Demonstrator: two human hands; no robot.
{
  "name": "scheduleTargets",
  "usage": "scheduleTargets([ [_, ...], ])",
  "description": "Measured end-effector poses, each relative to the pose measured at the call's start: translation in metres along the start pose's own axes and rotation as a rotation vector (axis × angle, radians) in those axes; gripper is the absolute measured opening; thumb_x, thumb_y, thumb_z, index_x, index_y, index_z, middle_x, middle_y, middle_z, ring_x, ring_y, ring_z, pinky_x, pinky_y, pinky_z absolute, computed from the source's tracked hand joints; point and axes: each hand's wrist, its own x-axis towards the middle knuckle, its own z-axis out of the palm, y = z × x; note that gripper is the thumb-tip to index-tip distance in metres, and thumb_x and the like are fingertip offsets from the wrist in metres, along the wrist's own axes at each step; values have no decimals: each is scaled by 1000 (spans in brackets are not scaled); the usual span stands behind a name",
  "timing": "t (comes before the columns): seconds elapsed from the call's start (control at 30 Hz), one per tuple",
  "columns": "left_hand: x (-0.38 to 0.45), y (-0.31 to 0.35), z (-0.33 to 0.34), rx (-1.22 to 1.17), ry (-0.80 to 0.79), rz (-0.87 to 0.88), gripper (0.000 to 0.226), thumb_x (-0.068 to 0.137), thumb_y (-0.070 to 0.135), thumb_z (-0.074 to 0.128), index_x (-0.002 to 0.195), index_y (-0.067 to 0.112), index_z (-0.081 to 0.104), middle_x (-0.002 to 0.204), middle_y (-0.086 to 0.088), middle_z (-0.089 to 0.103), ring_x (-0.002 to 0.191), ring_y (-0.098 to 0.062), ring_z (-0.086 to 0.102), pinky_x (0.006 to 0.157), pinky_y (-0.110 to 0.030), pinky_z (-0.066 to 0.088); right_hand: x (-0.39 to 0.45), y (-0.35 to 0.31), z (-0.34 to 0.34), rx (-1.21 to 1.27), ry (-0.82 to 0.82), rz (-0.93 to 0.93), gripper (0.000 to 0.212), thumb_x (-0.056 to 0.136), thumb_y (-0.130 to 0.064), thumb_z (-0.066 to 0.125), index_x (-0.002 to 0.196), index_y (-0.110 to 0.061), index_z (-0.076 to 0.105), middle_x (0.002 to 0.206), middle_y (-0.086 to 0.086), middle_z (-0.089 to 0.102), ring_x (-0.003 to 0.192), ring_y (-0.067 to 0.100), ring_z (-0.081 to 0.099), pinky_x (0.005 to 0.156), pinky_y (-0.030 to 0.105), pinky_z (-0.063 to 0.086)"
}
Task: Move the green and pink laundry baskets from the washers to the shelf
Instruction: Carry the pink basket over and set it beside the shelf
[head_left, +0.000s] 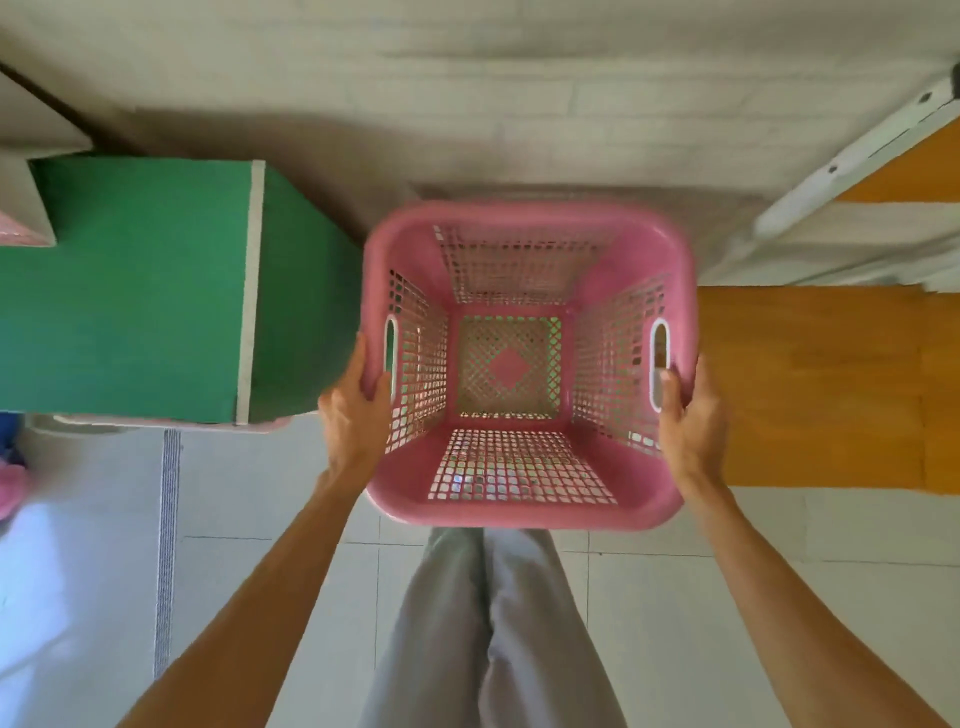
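Observation:
A pink laundry basket with perforated walls and an empty inside is held upright in front of me, above the floor. My left hand grips its left rim beside the white-edged handle slot. On the opposite side, my right hand holds the rim with fingers through the handle slot. Green shows through the holes in its bottom; whether that is the green basket I cannot tell.
A green box-like surface with a white stripe stands close on the left. An orange wooden panel and a white frame are on the right. A white wall lies ahead. My legs in grey trousers stand on white floor tiles.

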Motion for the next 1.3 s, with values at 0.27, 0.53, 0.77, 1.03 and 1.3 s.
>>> scheduleTargets([
  [0.27,39,-86,107,120,-84,-23,54,93,13,57,145,6,44,68,-4,65,43,-10,50,50,-13,47,38,98,107,-177,26,-7,31,102,-22,50,118,4,58,92,20,69,70,20,56,61,13,34],
  [0.53,54,-90,125,213,-271,-76,58,96,7,54,150,5,32,109,-28,68,85,-47,67,81,-57,56,56,106,129,-246,-98,103,30,104,-17,45,129,0,47,115,19,68,94,32,71,71,27,55],
  [0.77,45,-72,85,158,-492,-43,68,88,22,70,144,8,34,127,-20,59,109,-40,61,93,-50,51,60,72,95,-353,-370,162,49,97,-20,61,139,-5,39,127,15,61,101,31,69,65,31,60],
  [1.03,21,24,-27,256,-586,-49,89,91,51,60,156,11,15,162,-12,18,148,-30,20,119,-49,21,30,-67,1,-533,-546,-40,55,102,-46,43,145,-12,40,139,12,52,129,31,52,105,48,48],
  [1.3,13,144,-154,633,-567,447,89,92,65,44,157,16,9,164,-9,8,146,-34,25,114,-55,29,-10,-166,-127,-550,-416,-35,64,104,-52,30,144,-3,43,148,21,44,132,37,49,106,50,45],
])
